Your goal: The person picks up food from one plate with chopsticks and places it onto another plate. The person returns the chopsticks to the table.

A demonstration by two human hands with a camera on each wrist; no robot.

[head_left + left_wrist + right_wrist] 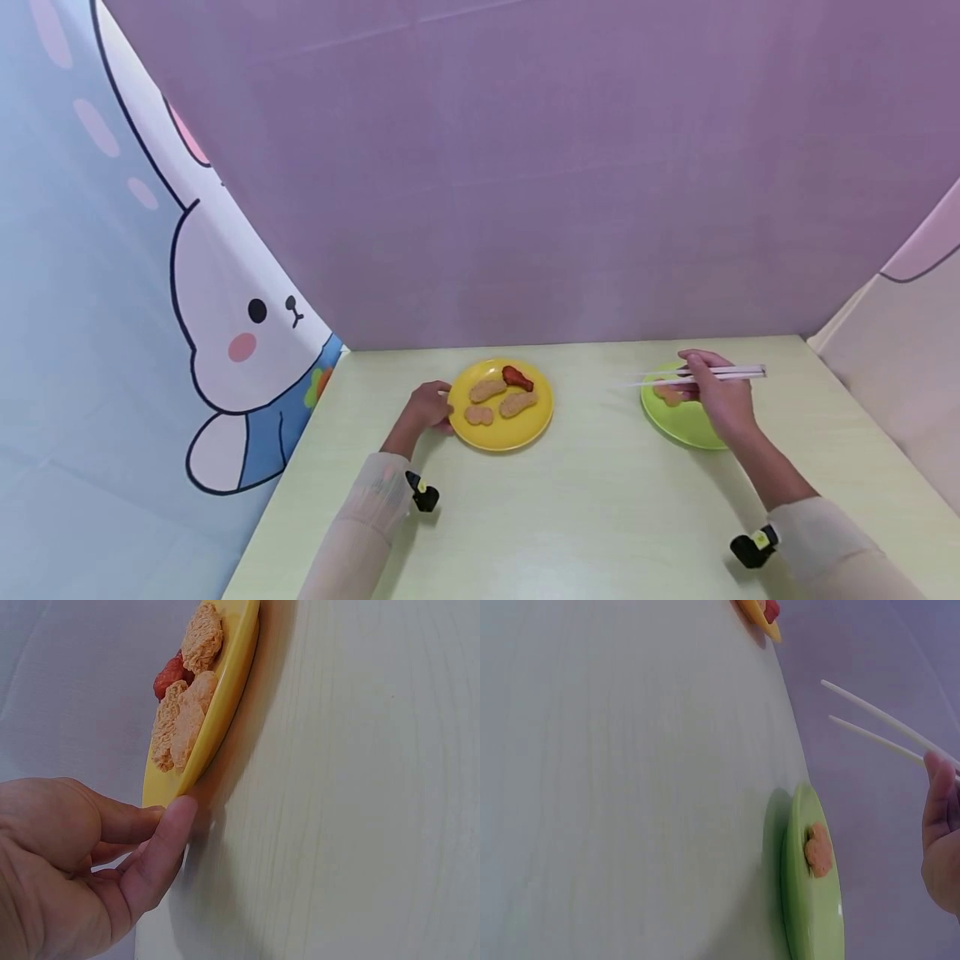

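My left hand (431, 406) pinches the left rim of a yellow plate (501, 438), thumb and fingertips at its edge in the left wrist view. On that plate lie a red drumstick (517, 378) and several tan breaded pieces, among them a fried piece (202, 639) and a paler nugget (193, 720). My right hand (720, 396) holds a pair of white chopsticks (889, 721), tips apart and pointing left, with nothing between them. Below that hand sits a green plate (686, 429) bearing one tan nugget (819, 851); the hand partly covers the plate in the head view.
Both plates stand on a pale wood-grain table (585, 500), near its back edge. A purple cloth (562, 183) rises behind it. To the left hangs a light blue cloth with a cartoon rabbit (240, 333). Small black cameras sit at both wrists.
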